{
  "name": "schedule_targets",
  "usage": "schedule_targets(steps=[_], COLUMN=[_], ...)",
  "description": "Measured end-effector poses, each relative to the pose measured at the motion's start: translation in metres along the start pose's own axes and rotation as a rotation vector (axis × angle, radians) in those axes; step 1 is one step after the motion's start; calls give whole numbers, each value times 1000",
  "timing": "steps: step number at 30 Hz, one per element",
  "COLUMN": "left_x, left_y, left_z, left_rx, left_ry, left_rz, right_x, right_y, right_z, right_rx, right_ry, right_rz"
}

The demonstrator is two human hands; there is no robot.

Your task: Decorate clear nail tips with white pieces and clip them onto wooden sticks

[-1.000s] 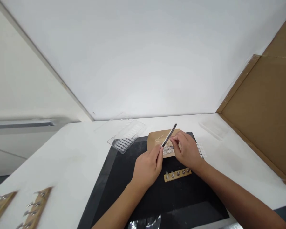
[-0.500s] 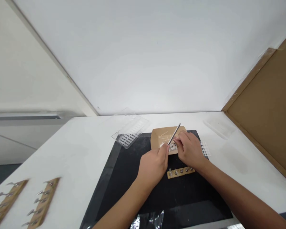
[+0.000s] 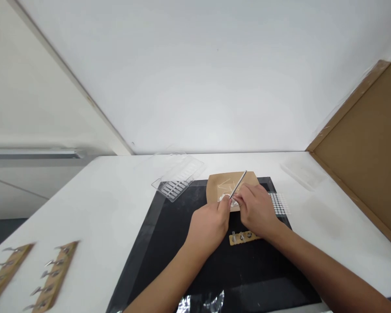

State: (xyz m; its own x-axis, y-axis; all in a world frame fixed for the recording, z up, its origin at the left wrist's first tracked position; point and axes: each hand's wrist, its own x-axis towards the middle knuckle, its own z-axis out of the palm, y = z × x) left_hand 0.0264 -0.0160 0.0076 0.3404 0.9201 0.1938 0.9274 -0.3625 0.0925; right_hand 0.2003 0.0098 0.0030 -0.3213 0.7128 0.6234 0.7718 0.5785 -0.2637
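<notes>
Strip (image 3: 239,182): Thin and two-toned, it slants up over the cardboard tray (image 3: 211,189), apparently held low to leave its upper length free.
Left hand (image 3: 210,224): Thumb and fingers pinch closed on the lower end.
Right hand (image 3: 256,208): Fingertips bunch beside that end; whether they grip anything is hidden.
Tray: Raised sides likely keep the white bits (image 3: 222,197) together.
Mat (image 3: 169,243): Black, probably shielding the white table (image 3: 84,208).

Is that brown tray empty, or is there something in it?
Not empty: the brown tray holds thin pale sticks and a jumble of small white pieces.
</notes>
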Motion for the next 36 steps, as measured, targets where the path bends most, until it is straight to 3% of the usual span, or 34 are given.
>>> schedule_targets(steps=[4,9,13,18,22,24,27,33,36], left_x=[1,0,-2,-5,-2,-1,-1,-5,-5], left_y=[0,1,2,5,3,1,-1,-2,-1], left_z=[-1,0,1,4,4,5,7,14,16], left_rx=[-65,-22,24,16,18,0,-48,-91,-134], left_ry=[23,-25,-19,-57,22,34,94,380,469], left_rz=[-9,3,4,74,-22,-54,-40,75,126], right_x=[1,1,2,5,9,8,4,-4,-7], right_y=[0,3,5,0,4,6,9,10,11], right_z=[-1,-3,-2,-9,-30,-36,-33,-20,-17], right_rx=[-38,9,-46,37,62,77,130,303,328], right_ry=[78,-19,95,-42,76,101,79,48,47], right_rz=[60,-26,50,-37,139,161,136,152,144])
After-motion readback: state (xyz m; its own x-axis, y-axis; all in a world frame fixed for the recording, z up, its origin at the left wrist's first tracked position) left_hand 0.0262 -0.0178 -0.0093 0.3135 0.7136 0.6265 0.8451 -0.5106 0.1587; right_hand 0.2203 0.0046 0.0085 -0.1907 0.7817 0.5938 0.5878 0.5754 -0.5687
